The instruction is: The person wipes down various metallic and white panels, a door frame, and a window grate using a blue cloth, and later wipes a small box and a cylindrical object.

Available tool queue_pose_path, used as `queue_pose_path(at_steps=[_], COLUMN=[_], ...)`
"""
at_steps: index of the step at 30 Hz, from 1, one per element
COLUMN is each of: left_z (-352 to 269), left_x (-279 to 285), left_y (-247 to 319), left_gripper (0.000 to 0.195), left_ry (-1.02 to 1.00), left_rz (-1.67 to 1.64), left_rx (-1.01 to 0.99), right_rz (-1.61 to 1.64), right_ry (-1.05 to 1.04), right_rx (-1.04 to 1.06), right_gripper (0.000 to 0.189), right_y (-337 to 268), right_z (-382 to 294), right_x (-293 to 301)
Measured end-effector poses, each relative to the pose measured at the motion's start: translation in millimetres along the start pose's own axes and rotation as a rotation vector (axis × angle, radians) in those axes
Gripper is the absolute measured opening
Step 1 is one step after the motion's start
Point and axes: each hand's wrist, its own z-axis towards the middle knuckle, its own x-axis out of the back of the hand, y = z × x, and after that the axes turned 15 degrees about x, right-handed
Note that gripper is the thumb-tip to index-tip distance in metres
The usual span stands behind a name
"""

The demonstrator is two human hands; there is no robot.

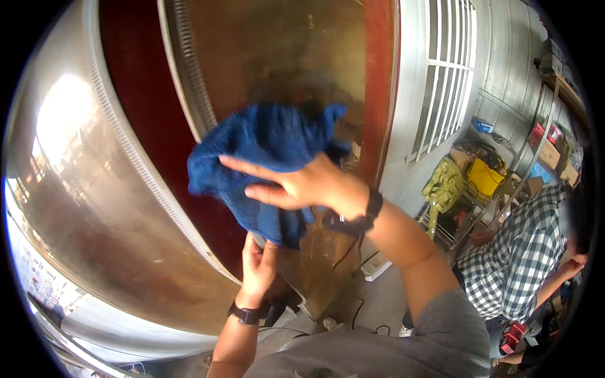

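A crumpled blue cloth [269,137] lies against a dark red door or cabinet panel [222,227] with a glossy brownish pane [283,47]. My right hand [293,184] presses on the cloth from above, its fingers spread and pointing left. Below it, my left hand [259,262] grips a pale, narrow edge or piece at the cloth's lower border; the cloth hides most of what it holds. Both wrists wear dark bands.
At the right, a person in a checked shirt [520,245] is close by a metal shelf rack [543,127] with boxes. A yellow container [484,179] and a barred window [442,80] are beyond. Cables [358,312] and a white strip [376,267] lie on the floor.
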Motion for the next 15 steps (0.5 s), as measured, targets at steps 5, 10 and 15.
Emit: queue_pose_path(at_steps=[5, 10, 15], left_z=[0, -6, -26], left_x=[-13, -34, -21], left_y=[20, 21, -11], left_gripper=[0.035, 0.033, 0.045], left_ry=[-0.078, -0.163, -0.095], left_rz=[-0.15, -0.219, 0.117], left_rx=[0.066, 0.073, 0.302], right_rz=[-0.121, -0.766, -0.207], right_ry=[-0.268, -0.067, -0.019], right_rx=[-0.502, -0.506, -0.509], right_gripper=[0.05, 0.049, 0.046], right_y=[118, 208, 63], right_z=[-4, -91, -108], right_x=[38, 99, 28])
